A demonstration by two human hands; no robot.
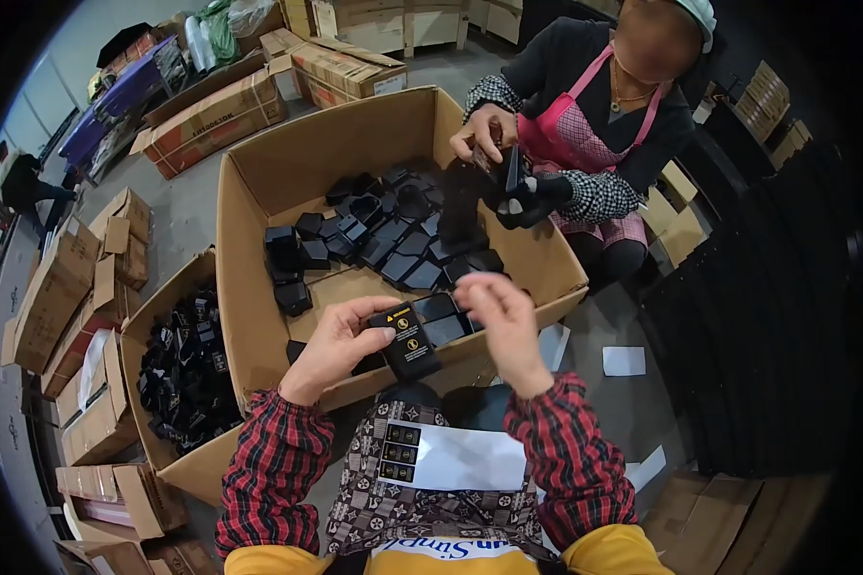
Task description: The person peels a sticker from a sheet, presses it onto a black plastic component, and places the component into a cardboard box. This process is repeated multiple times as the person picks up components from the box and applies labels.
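My left hand [340, 343] holds a black plastic part [409, 342] with a yellow warning label on its face, the thumb on its edge. To the right of that part, my right hand [503, 326] is raised, thumb and index finger brought together; anything between them is too small to tell. Both hands are over the near edge of a large cardboard box [355, 129] holding many black plastic parts [393, 235]. On my lap lies a white label sheet [470, 458], with several black labels at its left end.
A co-worker [585, 115] across the box at the right holds a dark part over it. A smaller box [177, 460] of black parts stands at the left. Cartons [211, 120] lie behind, papers [623, 360] on the floor at right. Another person [24, 182] is far left.
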